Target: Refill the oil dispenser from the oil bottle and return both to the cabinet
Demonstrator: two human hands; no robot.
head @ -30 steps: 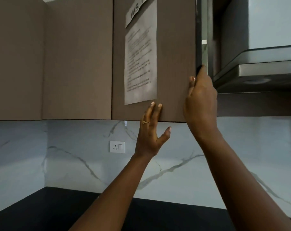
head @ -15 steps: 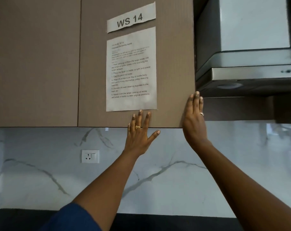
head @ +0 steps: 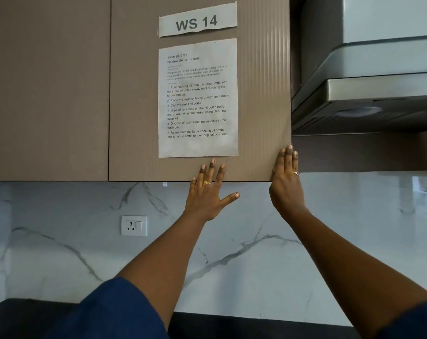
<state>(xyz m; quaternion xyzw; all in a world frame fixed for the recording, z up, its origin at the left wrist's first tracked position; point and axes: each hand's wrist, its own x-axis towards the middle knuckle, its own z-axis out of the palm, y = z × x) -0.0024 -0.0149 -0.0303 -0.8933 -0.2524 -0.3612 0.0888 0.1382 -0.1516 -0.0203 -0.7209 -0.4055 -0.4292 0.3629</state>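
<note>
Nearest, a dark blue fabric sleeve (head: 114, 311) is seen on the left arm, above a black countertop (head: 24, 319). Beyond it, a white marble backsplash with grey veins (head: 60, 241) is fitted with a white wall socket (head: 133, 225).

Higher up, the left hand (head: 205, 194) is laid flat, fingers straight and spread, on the lower edge of the taupe flat-fronted cabinet door (head: 261, 94); nothing is grasped. The right hand (head: 285, 184) is set along the door's right edge near the lower corner, fingers straight and together, likewise released. The door is seen flush with the matching taupe neighbouring door (head: 48, 94) on its left, so the cabinet is judged closed.

A white printed instruction sheet (head: 197, 99) and a torn white label marked "WS 14" (head: 197, 22) are stuck to the door. A brushed steel range hood (head: 378, 94) is mounted to the right.

Neither the oil bottle nor the oil dispenser is in view; both are presumed to be behind the door. The door is judged to be stiff and light on its hinges. No handle is seen, so it would best be taken by fingertips under the lower edge or along the right edge.
</note>
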